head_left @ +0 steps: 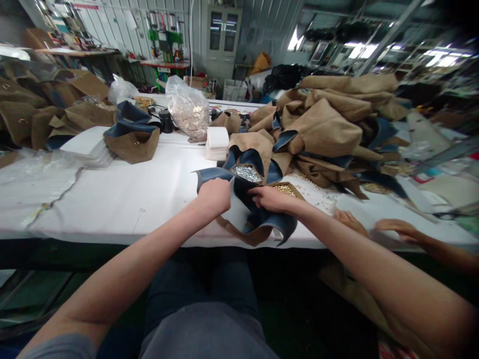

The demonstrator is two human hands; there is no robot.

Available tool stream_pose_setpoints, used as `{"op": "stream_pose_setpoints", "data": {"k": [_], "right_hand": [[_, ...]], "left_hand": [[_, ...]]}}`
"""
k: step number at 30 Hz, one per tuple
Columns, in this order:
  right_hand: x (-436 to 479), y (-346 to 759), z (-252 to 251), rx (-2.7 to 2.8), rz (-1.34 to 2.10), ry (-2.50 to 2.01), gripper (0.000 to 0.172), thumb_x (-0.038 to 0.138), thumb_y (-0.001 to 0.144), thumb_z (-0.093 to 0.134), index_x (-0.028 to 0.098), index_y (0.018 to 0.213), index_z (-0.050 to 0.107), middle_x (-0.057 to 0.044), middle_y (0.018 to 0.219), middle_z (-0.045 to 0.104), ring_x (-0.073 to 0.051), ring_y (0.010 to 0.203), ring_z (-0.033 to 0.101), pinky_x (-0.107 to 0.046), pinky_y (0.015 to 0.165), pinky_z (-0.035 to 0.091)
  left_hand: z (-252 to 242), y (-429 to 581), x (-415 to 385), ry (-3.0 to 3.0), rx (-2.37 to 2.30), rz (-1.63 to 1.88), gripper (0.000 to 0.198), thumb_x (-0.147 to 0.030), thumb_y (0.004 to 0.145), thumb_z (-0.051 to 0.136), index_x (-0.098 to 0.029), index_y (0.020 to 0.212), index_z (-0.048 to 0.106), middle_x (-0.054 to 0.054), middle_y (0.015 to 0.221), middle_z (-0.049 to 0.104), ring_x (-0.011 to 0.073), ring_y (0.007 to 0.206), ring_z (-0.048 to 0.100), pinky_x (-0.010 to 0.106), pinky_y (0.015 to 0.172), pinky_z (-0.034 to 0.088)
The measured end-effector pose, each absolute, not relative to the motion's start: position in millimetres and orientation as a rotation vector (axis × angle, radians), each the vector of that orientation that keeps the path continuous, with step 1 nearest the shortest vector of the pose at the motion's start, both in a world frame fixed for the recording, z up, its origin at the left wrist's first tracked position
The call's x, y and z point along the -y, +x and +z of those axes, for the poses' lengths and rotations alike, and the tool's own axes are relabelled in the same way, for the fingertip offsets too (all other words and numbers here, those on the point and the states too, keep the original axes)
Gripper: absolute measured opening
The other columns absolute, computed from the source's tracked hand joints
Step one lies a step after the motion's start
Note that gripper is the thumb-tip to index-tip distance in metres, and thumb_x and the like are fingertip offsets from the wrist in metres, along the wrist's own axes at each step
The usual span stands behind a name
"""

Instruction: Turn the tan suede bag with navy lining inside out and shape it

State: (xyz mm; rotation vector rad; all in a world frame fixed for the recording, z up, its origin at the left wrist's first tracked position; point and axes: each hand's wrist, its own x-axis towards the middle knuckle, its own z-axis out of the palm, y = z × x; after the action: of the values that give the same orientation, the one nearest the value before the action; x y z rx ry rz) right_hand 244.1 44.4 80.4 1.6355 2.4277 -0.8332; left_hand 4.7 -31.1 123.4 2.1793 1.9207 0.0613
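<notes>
A brown suede piece with a blue lining (258, 219), perhaps a bag part, lies bent open at the table's front edge. My left hand (215, 197) is closed around its left side, fingers curled into a fist at the edge. On the other side, the thumb and fingers of my right hand (273, 198) pinch the lining; the fingertips are partly hidden. Just behind my hands is a heap of silver metal bits (247, 173). Gold-coloured metal bits (284, 189) sit in a brown container beyond my right hand.
Brown blue-lined pieces (325, 127) are piled at the back right, with more (22, 109) at the left. A clear bag of metal parts (189, 112) and a white stack (217, 143) stand behind. Another person's hands (396, 228) rest at the right edge of the white table (112, 199).
</notes>
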Motion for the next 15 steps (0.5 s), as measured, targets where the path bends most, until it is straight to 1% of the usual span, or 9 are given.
{"op": "stream_pose_setpoints", "data": {"k": [2, 3, 6, 8, 11, 13, 15], "right_hand": [[-46, 244, 79, -2.399, -0.927, 1.611, 0.054, 0.016, 0.106, 0.059, 0.015, 0.159, 0.072, -0.010, 0.100, 0.083, -0.023, 0.086, 0.074, -0.029, 0.075, 0.052], [-47, 244, 78, -2.392, -0.947, 1.586, 0.052, 0.016, 0.105, 0.061, 0.016, 0.155, 0.076, -0.009, 0.098, 0.083, -0.023, 0.084, 0.074, -0.029, 0.074, 0.051], [-48, 244, 76, -2.413, -0.892, 1.509, 0.037, 0.017, 0.099, 0.067, 0.018, 0.130, 0.089, -0.010, 0.095, 0.083, -0.024, 0.084, 0.074, -0.031, 0.076, 0.052], [-48, 244, 75, -2.424, -0.841, 1.506, 0.032, 0.014, 0.097, 0.068, 0.017, 0.118, 0.091, -0.012, 0.096, 0.084, -0.025, 0.085, 0.074, -0.032, 0.079, 0.052], [-46, 243, 73, -2.434, -0.838, 1.587, 0.031, 0.009, 0.094, 0.069, 0.017, 0.114, 0.092, -0.012, 0.097, 0.085, -0.026, 0.085, 0.075, -0.033, 0.079, 0.052], [-46, 241, 71, -2.459, -0.880, 1.664, 0.029, 0.005, 0.089, 0.074, 0.016, 0.110, 0.092, -0.012, 0.096, 0.085, -0.026, 0.086, 0.076, -0.033, 0.081, 0.053], [-49, 237, 69, -2.468, -0.974, 1.744, 0.027, 0.005, 0.089, 0.076, 0.015, 0.108, 0.091, -0.011, 0.093, 0.084, -0.026, 0.086, 0.075, -0.032, 0.081, 0.053]], "left_hand": [[122, 14, 31, 2.200, -1.906, -0.010, 0.036, -0.017, 0.094, 0.080, -0.010, 0.129, 0.084, 0.026, 0.123, 0.083, 0.0377, 0.120, 0.083, 0.044, 0.108, 0.067], [121, 18, 30, 2.204, -1.894, -0.017, 0.035, -0.016, 0.094, 0.079, -0.010, 0.129, 0.084, 0.026, 0.124, 0.083, 0.0377, 0.121, 0.083, 0.045, 0.109, 0.067], [114, 29, 24, 2.215, -1.842, -0.023, 0.035, -0.015, 0.097, 0.077, -0.010, 0.131, 0.084, 0.026, 0.125, 0.084, 0.0365, 0.122, 0.083, 0.042, 0.109, 0.067], [108, 31, 19, 2.217, -1.789, -0.037, 0.034, -0.014, 0.097, 0.078, -0.010, 0.130, 0.084, 0.024, 0.121, 0.085, 0.0350, 0.120, 0.084, 0.038, 0.107, 0.067], [98, 26, 10, 2.216, -1.717, -0.069, 0.031, -0.011, 0.098, 0.074, -0.007, 0.127, 0.084, 0.025, 0.119, 0.085, 0.0347, 0.116, 0.084, 0.036, 0.103, 0.067], [92, 21, 6, 2.219, -1.683, -0.090, 0.031, -0.007, 0.099, 0.069, -0.003, 0.125, 0.084, 0.028, 0.121, 0.084, 0.0368, 0.119, 0.084, 0.037, 0.104, 0.067], [86, 18, 3, 2.219, -1.649, -0.107, 0.030, -0.003, 0.098, 0.066, 0.000, 0.123, 0.083, 0.030, 0.121, 0.083, 0.0390, 0.122, 0.082, 0.040, 0.107, 0.066]]}}
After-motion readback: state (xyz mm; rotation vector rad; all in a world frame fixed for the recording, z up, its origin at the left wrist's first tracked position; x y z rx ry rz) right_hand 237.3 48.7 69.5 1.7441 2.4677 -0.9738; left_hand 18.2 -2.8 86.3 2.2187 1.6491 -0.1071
